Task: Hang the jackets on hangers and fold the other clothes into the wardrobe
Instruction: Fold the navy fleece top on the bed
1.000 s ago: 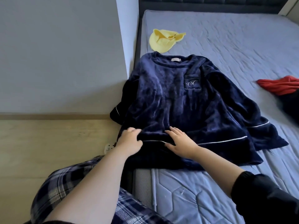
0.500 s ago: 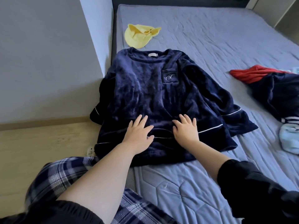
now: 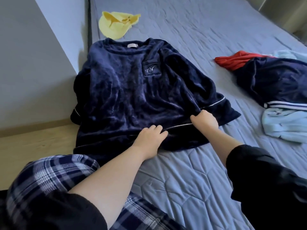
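Navy top (image 3: 126,83) — left hand (image 3: 149,136), right hand (image 3: 205,120) clamped on hem — yellow cap (image 3: 114,25) beyond.

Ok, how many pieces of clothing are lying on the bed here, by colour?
Navy: 2, the spread top and the heap with striped trim
Yellow: 1, the yellow piece
Red: 1, the red piece
Light blue: 2, the lower patch and the upper patch, possibly one garment
Total: 6, or 5 if so
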